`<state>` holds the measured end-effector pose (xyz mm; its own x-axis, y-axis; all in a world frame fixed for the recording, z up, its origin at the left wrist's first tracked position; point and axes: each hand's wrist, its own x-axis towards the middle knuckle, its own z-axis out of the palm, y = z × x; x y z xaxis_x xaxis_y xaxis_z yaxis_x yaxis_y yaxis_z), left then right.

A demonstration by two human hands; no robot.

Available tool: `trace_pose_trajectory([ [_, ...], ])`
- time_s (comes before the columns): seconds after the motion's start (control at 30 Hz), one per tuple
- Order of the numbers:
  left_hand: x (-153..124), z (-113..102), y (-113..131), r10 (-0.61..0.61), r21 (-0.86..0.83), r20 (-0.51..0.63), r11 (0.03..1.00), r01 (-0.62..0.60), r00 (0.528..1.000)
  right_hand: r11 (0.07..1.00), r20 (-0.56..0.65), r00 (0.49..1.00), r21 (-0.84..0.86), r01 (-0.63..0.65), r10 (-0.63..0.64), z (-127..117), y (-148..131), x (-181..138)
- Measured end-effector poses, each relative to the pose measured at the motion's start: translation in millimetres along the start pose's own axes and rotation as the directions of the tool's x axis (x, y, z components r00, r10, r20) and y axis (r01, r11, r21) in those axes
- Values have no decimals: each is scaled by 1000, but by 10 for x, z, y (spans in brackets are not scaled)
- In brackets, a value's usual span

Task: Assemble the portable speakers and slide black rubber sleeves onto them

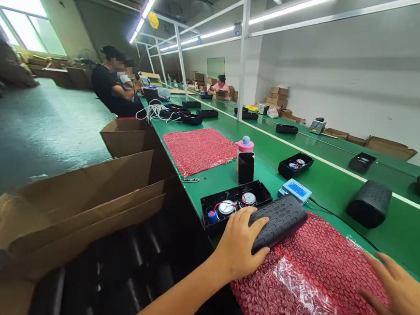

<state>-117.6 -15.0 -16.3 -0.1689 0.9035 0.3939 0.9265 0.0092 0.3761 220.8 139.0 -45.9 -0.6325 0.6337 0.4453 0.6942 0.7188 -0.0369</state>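
Observation:
My left hand grips a black perforated speaker cover by its near end, thumb under it and fingers over the top. The cover rests on the far edge of a red bubble-wrap sheet. Just behind it lies an open black speaker housing with round drivers and coloured wires inside. My right hand lies flat on the bubble wrap at the lower right, fingers spread and holding nothing.
A green workbench runs away from me with more black housings, a rounded black speaker, a small blue-and-white device, a pink-topped bottle and another red bubble-wrap sheet. Open cardboard boxes stand left. Two people sit farther along.

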Motion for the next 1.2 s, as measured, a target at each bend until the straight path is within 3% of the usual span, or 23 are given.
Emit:
trace_pose_trajectory([
  [0.07, -177, 122, -110, 83, -46, -255, 994, -98, 963, 985, 56, 984, 57, 166, -169, 176, -324, 366],
  [0.17, -427, 344, -253, 130, -22, -401, 988, -151, 907, 967, 118, 964, 122, 224, -239, 352, -772, 897],
  [0.3, -530, 617, -308, 73, -1, -503, 996, -85, 861, 884, 296, 948, 466, -35, -118, 506, -977, 1290],
  [0.43, -450, 668, -233, -32, -102, -597, 994, -36, 802, 830, 323, 937, 553, -75, -131, 466, -947, 1285],
  [0.53, -408, 546, -114, -252, -352, -463, 932, 84, 850, 857, 342, 937, 502, -119, -71, 212, -916, 1139],
  [0.63, -366, 412, 27, -497, -651, -96, 687, 323, 862, 899, 425, 905, 383, -211, 31, -124, -847, 943],
  [0.7, -313, 370, 99, -510, -745, 163, 497, 444, 844, 915, 489, 866, 294, -277, 105, -301, -775, 799],
  [0.77, -239, 366, 144, -449, -759, 296, 425, 493, 843, 917, 545, 820, 211, -339, 178, -396, -693, 652],
  [0.87, -110, 360, 180, -381, -694, 319, 530, 488, 868, 915, 598, 769, 143, -378, 224, -385, -578, 442],
  [0.93, -30, 318, 205, -316, -593, 286, 683, 426, 905, 947, 530, 827, 126, -295, 187, -311, -527, 323],
  [1.03, 51, 228, 263, -166, -317, 112, 928, 194, 980, 997, 295, 954, 77, 29, -50, -183, -510, 208],
  [1.1, 74, 187, 317, -15, -120, 32, 993, 19, 999, 980, 183, 963, 41, 192, -197, -124, -531, 181],
  [1.2, 82, 166, 416, 115, 3, 140, 993, -116, 984, 964, 116, 957, 30, 264, -266, -99, -569, 199],
])
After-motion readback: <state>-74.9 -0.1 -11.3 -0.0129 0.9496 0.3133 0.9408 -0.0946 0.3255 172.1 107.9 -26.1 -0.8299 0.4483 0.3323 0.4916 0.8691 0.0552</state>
